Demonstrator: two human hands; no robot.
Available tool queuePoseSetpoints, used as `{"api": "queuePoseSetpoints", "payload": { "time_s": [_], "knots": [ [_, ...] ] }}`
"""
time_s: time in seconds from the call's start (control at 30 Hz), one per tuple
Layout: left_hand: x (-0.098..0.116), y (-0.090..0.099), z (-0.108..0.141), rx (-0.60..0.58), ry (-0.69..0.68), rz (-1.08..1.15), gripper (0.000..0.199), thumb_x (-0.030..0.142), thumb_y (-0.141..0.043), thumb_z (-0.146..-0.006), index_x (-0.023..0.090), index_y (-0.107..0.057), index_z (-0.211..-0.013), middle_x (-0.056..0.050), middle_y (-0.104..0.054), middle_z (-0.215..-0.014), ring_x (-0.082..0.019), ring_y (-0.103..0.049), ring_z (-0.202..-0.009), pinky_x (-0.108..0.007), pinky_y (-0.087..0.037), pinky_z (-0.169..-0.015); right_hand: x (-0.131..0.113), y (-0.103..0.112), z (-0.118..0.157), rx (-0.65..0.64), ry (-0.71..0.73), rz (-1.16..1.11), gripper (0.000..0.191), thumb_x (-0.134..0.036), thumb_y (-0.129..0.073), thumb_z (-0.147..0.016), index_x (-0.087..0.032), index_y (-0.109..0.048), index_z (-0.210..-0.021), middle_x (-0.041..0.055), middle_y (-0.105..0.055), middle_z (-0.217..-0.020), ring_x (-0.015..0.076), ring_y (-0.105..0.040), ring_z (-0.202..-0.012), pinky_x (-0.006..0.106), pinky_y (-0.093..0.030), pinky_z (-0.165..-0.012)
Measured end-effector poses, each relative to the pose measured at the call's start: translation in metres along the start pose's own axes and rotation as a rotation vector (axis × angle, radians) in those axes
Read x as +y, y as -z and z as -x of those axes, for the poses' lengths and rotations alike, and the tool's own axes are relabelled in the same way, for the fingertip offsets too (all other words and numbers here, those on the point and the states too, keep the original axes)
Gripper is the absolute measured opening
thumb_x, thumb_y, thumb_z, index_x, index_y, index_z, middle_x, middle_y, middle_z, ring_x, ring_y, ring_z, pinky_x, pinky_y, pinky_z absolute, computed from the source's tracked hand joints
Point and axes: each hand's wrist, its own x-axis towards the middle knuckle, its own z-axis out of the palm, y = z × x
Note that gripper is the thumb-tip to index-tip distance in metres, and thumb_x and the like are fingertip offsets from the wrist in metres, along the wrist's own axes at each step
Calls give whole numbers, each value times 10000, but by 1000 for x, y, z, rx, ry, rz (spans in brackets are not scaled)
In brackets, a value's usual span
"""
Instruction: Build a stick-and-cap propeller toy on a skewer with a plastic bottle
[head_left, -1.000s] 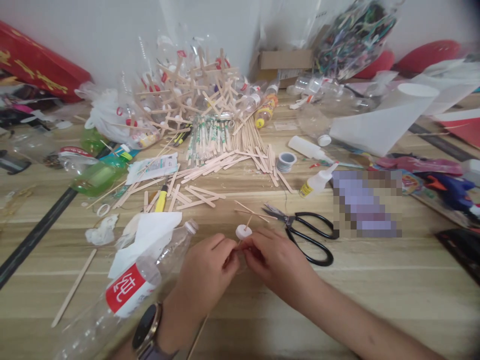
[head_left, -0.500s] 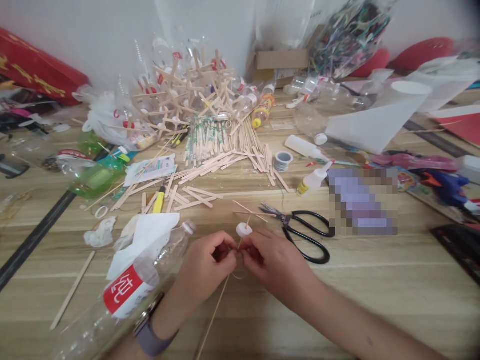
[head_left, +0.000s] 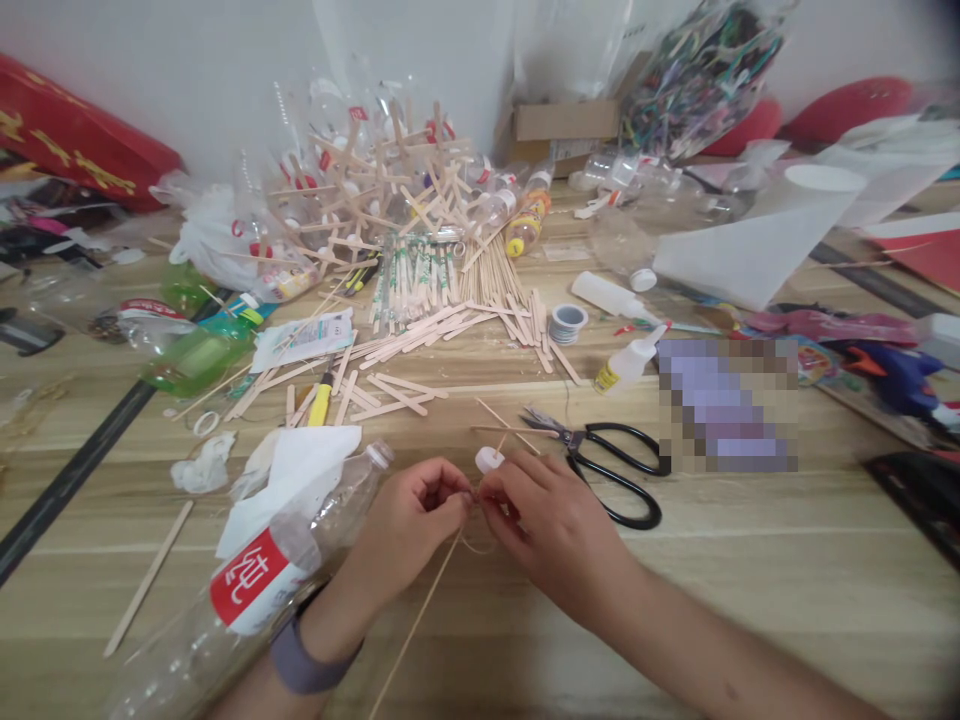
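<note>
My left hand (head_left: pixel 420 520) and my right hand (head_left: pixel 547 515) meet at the fingertips near the front middle of the table. Both are closed in a pinch; what lies between the fingertips is too small to name. A white bottle cap (head_left: pixel 490 460) with a thin stick (head_left: pixel 500 442) through it shows just beyond my right fingers. One long thin stick (head_left: pixel 416 625) slants down from beneath my left fingers, with a fine thread beside it. Black-handled scissors (head_left: pixel 600 450) lie right of my right hand. Beside my left wrist rests a clear bottle (head_left: pixel 251 580) with a red label.
Loose wooden sticks (head_left: pixel 397 395) and a yellow cutter (head_left: pixel 320 398) lie beyond my hands. A glue bottle (head_left: pixel 626 362) and a spool (head_left: pixel 568 323) stand behind the scissors. White paper (head_left: pixel 300 470) is at the left, a green bottle (head_left: pixel 199 355) farther left.
The fingers of my right hand have shifted and spread slightly over the cap. The long stick's lower end has swung to the left.
</note>
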Motion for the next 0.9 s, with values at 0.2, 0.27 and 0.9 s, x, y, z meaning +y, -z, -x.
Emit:
{"api": "queuePoseSetpoints", "payload": {
  "time_s": [0.2, 0.27, 0.9],
  "knots": [
    [-3, 0, -2, 20, 3, 40, 100, 272, -572, -747, 172, -570, -734, 60, -486, -608, -92, -393, -544, -202, -293, -491, 0, 0, 0, -24, 17, -35, 102, -115, -550, -840, -186, -613, -802, 7, -621, -700, 158, -535, -635, 293, -378, -675],
    [-5, -1, -2, 24, 3, 42, 96, 268, -572, -748, 173, -571, -734, 60, -488, -606, -91, -390, -536, -200, -289, -483, 0, 0, 0, -21, 28, -37, 80, -128, -566, -831, -182, -621, -809, 6, -630, -700, 159, -544, -641, 297, -384, -678],
    [10, 3, 2, 81, 27, 2, 120, 287, -563, -738, 177, -611, -732, 40, -543, -622, -119, -463, -600, -212, -341, -545, 5, 10, -3, 6, -102, -251, 150, -65, -440, -807, -195, -511, -782, 7, -567, -702, 138, -550, -611, 246, -418, -568]
  ]
}}
